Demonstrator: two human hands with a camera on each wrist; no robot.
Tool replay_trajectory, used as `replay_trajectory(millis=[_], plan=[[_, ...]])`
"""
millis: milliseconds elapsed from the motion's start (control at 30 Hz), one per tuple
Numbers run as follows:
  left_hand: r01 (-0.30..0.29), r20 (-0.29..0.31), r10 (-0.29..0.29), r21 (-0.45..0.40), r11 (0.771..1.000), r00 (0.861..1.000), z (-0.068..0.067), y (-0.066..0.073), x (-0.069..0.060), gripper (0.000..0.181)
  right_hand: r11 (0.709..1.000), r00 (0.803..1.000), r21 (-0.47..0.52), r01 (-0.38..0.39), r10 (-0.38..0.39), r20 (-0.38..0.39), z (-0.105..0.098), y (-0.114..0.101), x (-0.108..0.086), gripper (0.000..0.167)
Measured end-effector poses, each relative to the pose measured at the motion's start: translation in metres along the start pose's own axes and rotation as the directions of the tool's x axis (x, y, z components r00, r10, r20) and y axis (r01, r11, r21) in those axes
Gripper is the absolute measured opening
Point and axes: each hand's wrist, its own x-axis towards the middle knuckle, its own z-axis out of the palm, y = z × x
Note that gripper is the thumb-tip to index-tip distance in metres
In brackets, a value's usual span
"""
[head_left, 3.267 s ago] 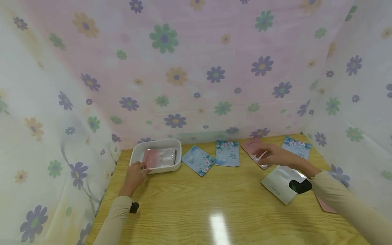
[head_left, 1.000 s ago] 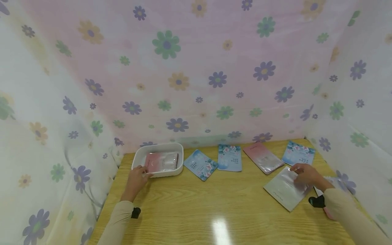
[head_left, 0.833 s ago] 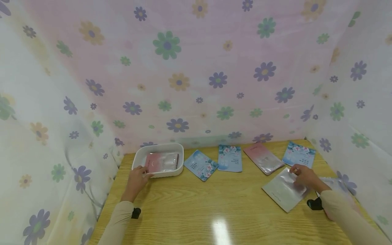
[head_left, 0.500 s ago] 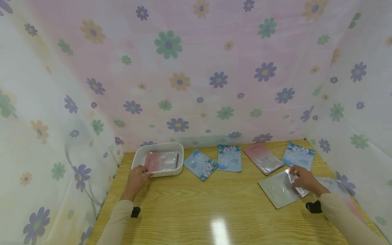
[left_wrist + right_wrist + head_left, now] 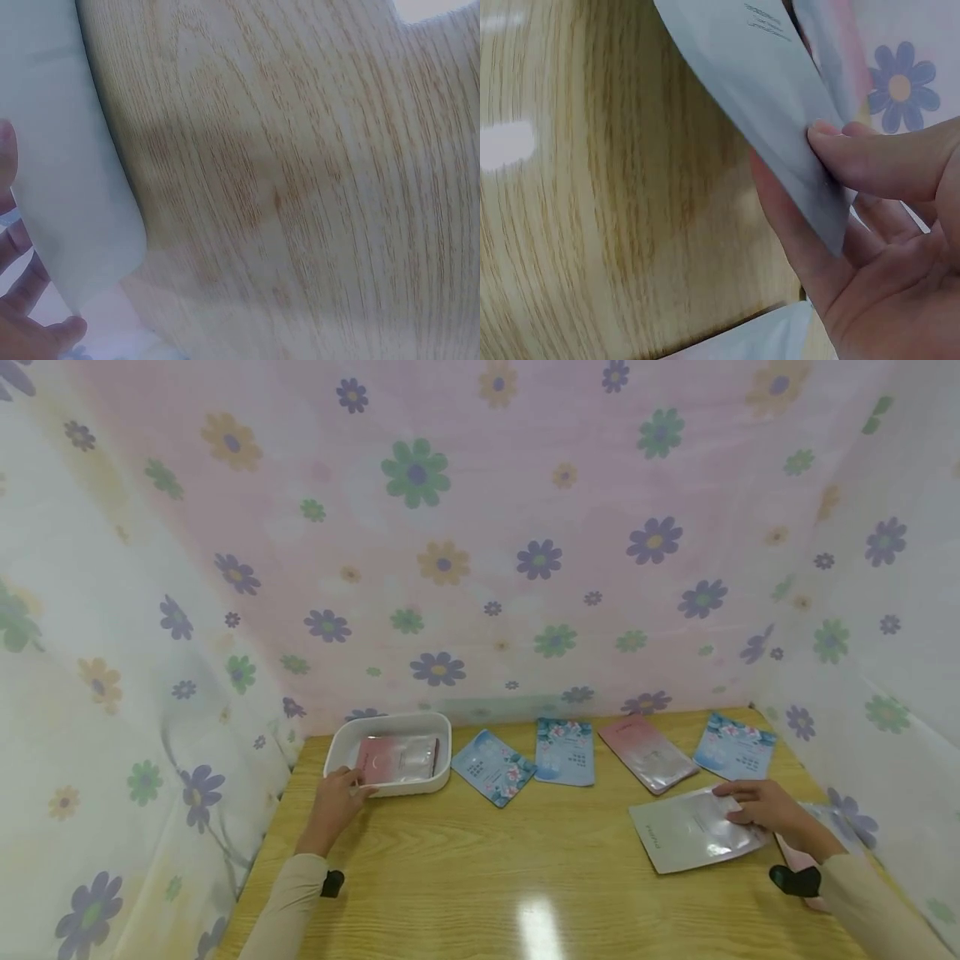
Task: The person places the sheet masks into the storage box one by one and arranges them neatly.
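My left hand (image 5: 333, 806) grips the near left rim of a white plastic bin (image 5: 420, 788), where a pink-and-silver face-mask packet (image 5: 393, 758) lies on top of at least one more. In the left wrist view, fingers of the left hand (image 5: 26, 315) curl over the edge of the bin (image 5: 71, 172). On the right side of the table, my right hand (image 5: 772, 812) pinches the right end of a pale green-silver face-mask packet (image 5: 671, 837). The right wrist view has the thumb of the right hand (image 5: 885, 247) on one face of that packet (image 5: 757, 82), fingers behind it.
Along the back of the wood-grain table (image 5: 450, 877) lie blue floral packets (image 5: 493, 768) and a pink packet (image 5: 648, 753). One blue packet (image 5: 735, 747) is just beyond my right hand. Another pink packet (image 5: 798, 858) lies partly under the right forearm. Flowered cloth walls enclose the table.
My right hand moved from above the pink packet to the pale green one and took hold of it. That packet has turned, its printed end swinging left. The left hand stays on the bin.
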Motion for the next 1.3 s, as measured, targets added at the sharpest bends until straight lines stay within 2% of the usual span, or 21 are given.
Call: replay_trajectory(millis=[233, 433, 533, 733, 900, 1300], plan=[[-0.003, 0.023, 0.004, -0.015, 1.0, 1.0, -0.003, 0.002, 0.002, 0.025, 0.987, 0.995, 0.146, 0.069, -0.078, 0.057, 0.003, -0.011, -0.011, 0.042], [-0.01, 0.023, 0.01, 0.003, 1.0, 1.0, -0.002, 0.001, 0.001, 0.026, 0.968, 0.992, 0.23, 0.103, -0.116, 0.047, 0.009, -0.023, -0.015, 0.037], [-0.029, 0.008, 0.029, 0.001, 1.0, 1.0, -0.002, 0.001, 0.002, 0.026, 0.967, 0.993, 0.229, 0.111, -0.119, 0.02, 0.013, -0.028, -0.016, 0.038], [-0.063, -0.02, 0.063, 0.002, 0.998, 0.998, -0.003, 0.001, 0.001, 0.028, 0.981, 0.992, 0.159, 0.109, -0.096, -0.086, 0.022, -0.043, -0.019, 0.039], [-0.048, -0.018, 0.048, -0.01, 0.999, 0.999, -0.002, 0.001, -0.001, 0.028, 0.981, 0.982, 0.134, 0.138, -0.118, -0.147, 0.03, -0.054, -0.02, 0.035], [-0.023, -0.028, 0.022, -0.024, 0.999, 0.999, -0.001, 0.0, -0.002, 0.026, 0.949, 0.967, 0.203, 0.242, -0.219, -0.129, 0.052, -0.085, -0.011, 0.041]])
